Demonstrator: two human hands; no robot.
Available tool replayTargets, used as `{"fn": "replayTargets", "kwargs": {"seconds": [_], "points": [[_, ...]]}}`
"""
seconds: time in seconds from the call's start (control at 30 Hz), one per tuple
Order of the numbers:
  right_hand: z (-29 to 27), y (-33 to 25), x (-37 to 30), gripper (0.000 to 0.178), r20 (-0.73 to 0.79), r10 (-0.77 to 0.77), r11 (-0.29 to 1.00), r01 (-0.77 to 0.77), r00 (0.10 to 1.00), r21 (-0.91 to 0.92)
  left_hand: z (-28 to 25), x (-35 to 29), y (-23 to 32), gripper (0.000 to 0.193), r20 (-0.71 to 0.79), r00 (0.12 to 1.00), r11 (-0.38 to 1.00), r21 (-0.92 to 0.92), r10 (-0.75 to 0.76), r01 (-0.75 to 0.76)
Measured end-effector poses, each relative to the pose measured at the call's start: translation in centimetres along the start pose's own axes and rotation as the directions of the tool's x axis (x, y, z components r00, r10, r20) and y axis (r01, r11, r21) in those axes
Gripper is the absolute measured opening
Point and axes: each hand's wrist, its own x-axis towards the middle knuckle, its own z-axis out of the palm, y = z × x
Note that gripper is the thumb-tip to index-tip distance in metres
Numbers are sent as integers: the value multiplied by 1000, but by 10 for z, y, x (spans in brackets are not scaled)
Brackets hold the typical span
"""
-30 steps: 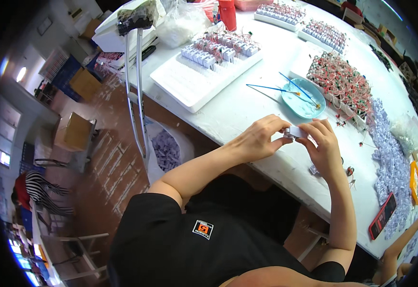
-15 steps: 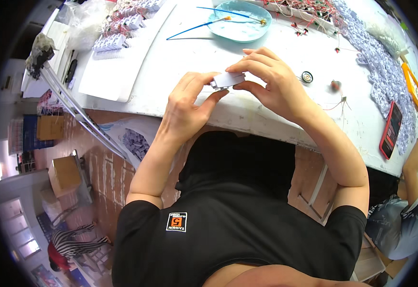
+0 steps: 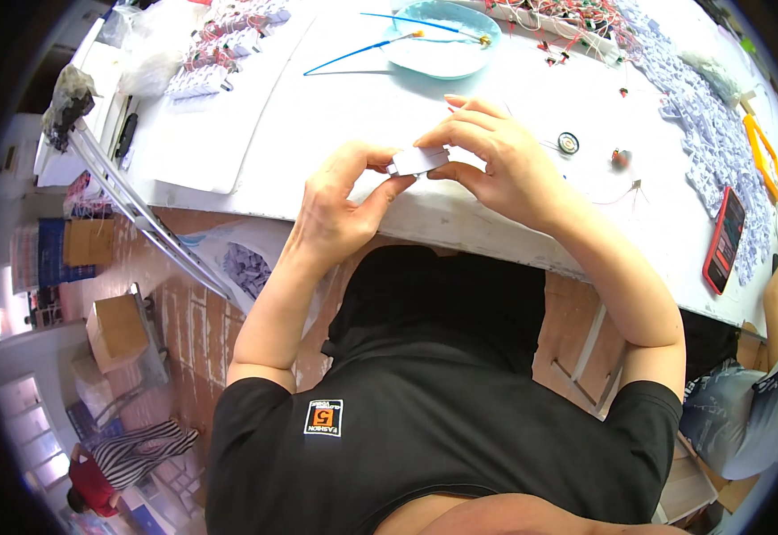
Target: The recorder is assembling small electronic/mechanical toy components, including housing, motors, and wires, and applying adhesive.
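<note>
A small pale grey plastic housing (image 3: 419,161) is held up between my hands, above the near edge of the white table. The thumb and fingers of my left hand (image 3: 343,198) pinch its left end. My right hand (image 3: 507,160) grips the right end between thumb and fingertips. What is inside the housing cannot be seen. To the right of my right hand lie a small round speaker (image 3: 568,143) and a small dark part with a reddish spot (image 3: 621,159). A thin wired piece (image 3: 636,186) rests nearer the table edge.
Two blue brushes lie on a light blue dish (image 3: 442,55) holding white paste. Wired parts (image 3: 576,27) and a long heap of pale pieces (image 3: 705,134) fill the far right. A red phone (image 3: 725,241) lies near a co-worker's arm. Assembled housings (image 3: 200,82) stand left.
The housing has moved slightly left and down with both hands still on it. At the far right, the co-worker's arm has shifted lower.
</note>
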Motion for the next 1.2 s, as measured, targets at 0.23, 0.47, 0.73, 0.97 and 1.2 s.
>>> {"fn": "replayTargets", "kwargs": {"seconds": [0.23, 0.47, 0.73, 0.97, 1.2], "points": [[-4, -1, 7, 31, 7, 200, 968, -199, 980, 150, -3, 10, -5, 23, 102, 934, 797, -496, -342, 345], [-19, 2, 13, 38, 210, 482, 482, -458, 851, 747, -21, 20, 0, 38, -97, 993, 924, -383, -63, 21], [-27, 24, 3, 35, 490, 394, 23, -542, 777, 840, -25, 41, 26, 41, 4, 818, 755, 381, 575, -533], [-22, 8, 7, 47, 277, 501, 492, -533, 820, 689, -31, 45, 21, 36, 64, 942, 913, 235, 328, -334], [-13, -12, 0, 33, -162, 143, 986, -126, 976, 111, -23, 36, 17, 31, 33, 992, 989, 82, 122, -125]]}}
